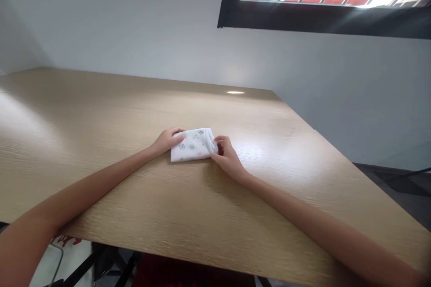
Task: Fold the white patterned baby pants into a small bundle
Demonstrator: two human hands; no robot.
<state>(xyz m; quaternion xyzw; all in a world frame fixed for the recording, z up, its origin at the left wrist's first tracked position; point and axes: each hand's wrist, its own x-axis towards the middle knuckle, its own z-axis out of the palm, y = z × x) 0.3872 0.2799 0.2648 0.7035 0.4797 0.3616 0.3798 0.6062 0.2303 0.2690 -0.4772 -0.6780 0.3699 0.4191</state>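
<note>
A folded white cloth (193, 147) with small printed figures lies on the wooden table in front of me. My left hand (167, 140) grips its left end, the thumb on top and the fingers along the far edge. At the other end, my right hand (227, 156) has thumb and fingers closed on the rolled or tucked edge of the cloth. Some of the right fingertips are hidden in the fold.
The light wooden table (151, 210) reaches back to a pale wall (134, 22). A dark-framed window (319, 22) with bars is at the upper right. Below the table's front edge, dark chair parts (87, 264) and a red surface (188, 273) show.
</note>
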